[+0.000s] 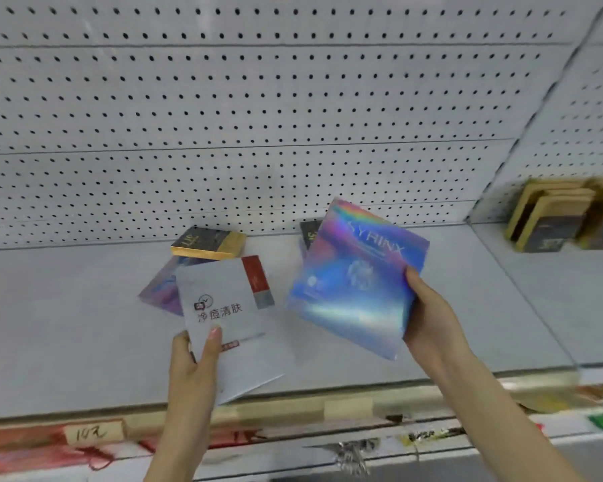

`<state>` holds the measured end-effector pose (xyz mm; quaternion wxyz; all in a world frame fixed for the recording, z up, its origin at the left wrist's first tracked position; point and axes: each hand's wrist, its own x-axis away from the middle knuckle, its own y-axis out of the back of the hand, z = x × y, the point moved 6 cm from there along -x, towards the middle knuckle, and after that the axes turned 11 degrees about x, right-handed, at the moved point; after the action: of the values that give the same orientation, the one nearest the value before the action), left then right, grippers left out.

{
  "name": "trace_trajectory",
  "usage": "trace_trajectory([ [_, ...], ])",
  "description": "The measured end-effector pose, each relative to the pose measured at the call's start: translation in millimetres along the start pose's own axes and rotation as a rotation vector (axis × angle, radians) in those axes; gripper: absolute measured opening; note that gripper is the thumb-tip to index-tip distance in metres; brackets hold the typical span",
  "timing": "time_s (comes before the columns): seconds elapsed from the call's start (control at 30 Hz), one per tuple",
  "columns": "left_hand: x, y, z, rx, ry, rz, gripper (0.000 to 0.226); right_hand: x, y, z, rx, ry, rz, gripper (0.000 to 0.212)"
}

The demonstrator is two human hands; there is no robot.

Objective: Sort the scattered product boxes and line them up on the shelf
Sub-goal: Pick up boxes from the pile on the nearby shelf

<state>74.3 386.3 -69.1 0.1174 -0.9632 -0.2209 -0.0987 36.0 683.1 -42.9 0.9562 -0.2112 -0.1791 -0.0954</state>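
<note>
A black-and-gold box lies at the back of the shelf. Over its front, the left hand pinches a white box; the right hand grips a holographic box.

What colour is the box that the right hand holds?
The box in the right hand is shiny holographic blue and purple; head view.

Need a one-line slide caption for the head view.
Sorting: left hand holds a white box, right hand a holographic box, over a shelf with a black-and-gold box lying behind.
</note>
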Motion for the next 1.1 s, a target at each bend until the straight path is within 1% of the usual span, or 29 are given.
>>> trace_trajectory([
  [0.07,36,-41,11,0.006,-0.01,0.072,0.024,22,42,10,-0.03,-0.021,-0.047,0.03],
  [0.17,107,-107,32,-0.002,-0.026,0.214,0.02,60,112,23,0.048,-0.013,-0.134,0.028],
  [0.27,181,-167,60,-0.049,-0.028,0.321,0.032,102,187,38,0.083,0.001,-0.2,0.023],
  [0.37,246,-220,92,-0.055,0.029,0.403,0.035,144,268,58,0.126,0.078,-0.292,0.021],
  [0.43,284,-254,107,-0.044,0.075,0.459,0.034,170,315,69,0.139,0.096,-0.336,0.021],
  [0.5,313,-287,119,-0.041,0.105,0.493,0.034,192,356,84,0.154,0.117,-0.376,0.021],
  [0.57,333,-317,126,-0.047,0.116,0.521,0.033,205,390,103,0.227,0.161,-0.385,0.02],
  [0.63,346,-344,132,-0.037,0.118,0.547,0.035,210,416,121,0.309,0.194,-0.343,0.027],
  [0.73,351,-379,136,-0.017,0.11,0.573,0.034,199,447,137,0.372,0.161,-0.223,0.046],
  [0.8,346,-401,139,-0.019,0.103,0.578,0.031,185,465,146,0.389,0.143,-0.19,0.055],
  [0.83,342,-413,142,-0.014,0.104,0.569,0.03,175,474,151,0.376,0.152,-0.193,0.055],
  [0.97,317,-476,165,0.037,0.131,0.511,0.022,133,521,176,0.3,0.186,-0.279,0.045],
  [1.03,303,-520,179,0.08,0.142,0.482,0.016,109,556,197,0.334,0.198,-0.366,0.041],
  [1.1,290,-571,194,0.108,0.148,0.487,0.012,86,595,223,0.381,0.224,-0.468,0.035],
])
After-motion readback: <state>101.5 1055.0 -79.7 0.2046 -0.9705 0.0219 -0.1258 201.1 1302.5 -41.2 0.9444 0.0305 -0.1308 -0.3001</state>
